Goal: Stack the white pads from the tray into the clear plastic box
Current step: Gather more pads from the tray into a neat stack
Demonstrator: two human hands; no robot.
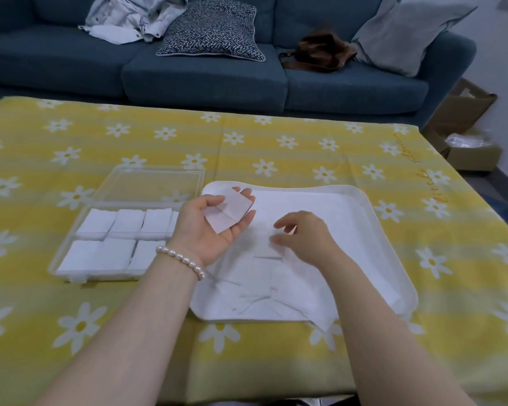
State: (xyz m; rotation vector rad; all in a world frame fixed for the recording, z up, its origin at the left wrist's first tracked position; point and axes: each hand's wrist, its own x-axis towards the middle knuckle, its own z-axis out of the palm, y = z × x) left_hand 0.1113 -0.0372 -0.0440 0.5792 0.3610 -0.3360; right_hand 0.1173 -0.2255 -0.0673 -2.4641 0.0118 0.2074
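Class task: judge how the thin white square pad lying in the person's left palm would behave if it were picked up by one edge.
The thin white square pad probably droops; it looks sheet-thin. It seems very light, resting on the left hand with its fingers only lightly curled. It is flat, so it should not roll.

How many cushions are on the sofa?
2: a patterned cushion near the middle, lying against the backrest, and a plain grey cushion propped at the right end. Others may sit outside the frame.
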